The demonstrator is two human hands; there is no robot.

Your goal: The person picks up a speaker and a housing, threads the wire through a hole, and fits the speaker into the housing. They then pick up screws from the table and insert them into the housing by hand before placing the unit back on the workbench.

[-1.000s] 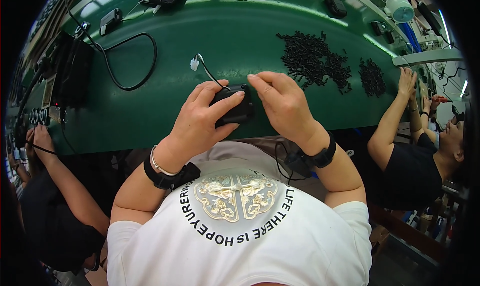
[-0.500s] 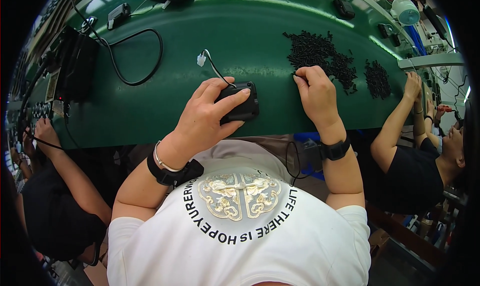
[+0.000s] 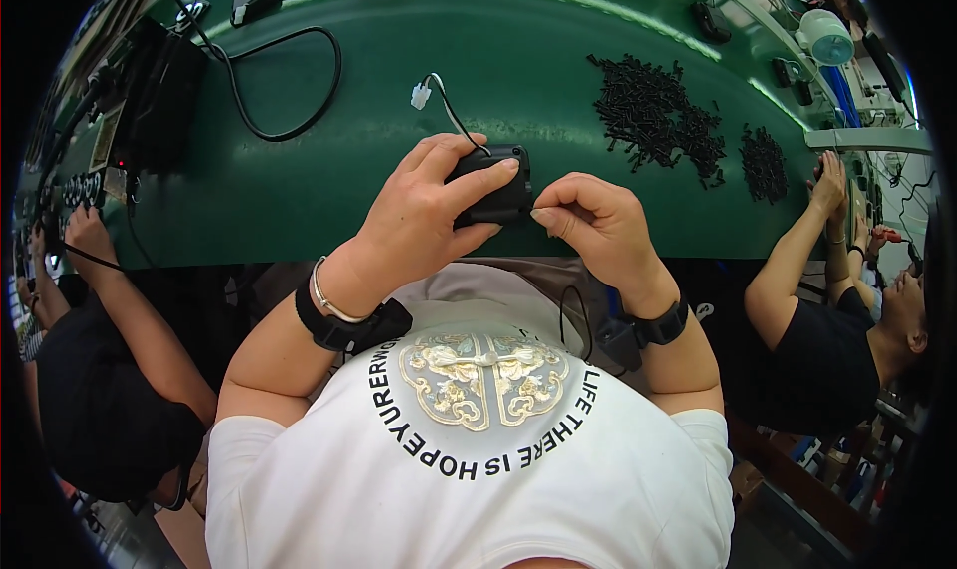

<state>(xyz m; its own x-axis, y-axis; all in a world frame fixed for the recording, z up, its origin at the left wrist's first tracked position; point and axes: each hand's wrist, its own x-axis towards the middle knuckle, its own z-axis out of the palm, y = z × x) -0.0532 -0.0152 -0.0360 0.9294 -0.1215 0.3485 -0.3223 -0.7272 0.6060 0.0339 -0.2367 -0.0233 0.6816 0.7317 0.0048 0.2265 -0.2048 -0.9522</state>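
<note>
You are holding a small box [image 3: 490, 185] at the near edge of the tabletop [image 3: 299, 185], your left hand [image 3: 419, 210] wrapping it from the left and your right hand [image 3: 593, 220] touching its right end. A wire with a plug [image 3: 421, 95] is running from the box away from you. Farther off to your right a pile of small parts [image 3: 653, 116] is lying on the tabletop — a smaller pile [image 3: 765, 162] sitting right of it. To your far left a looped cable [image 3: 284, 81] is lying beside a box-shaped device [image 3: 155, 101].
</note>
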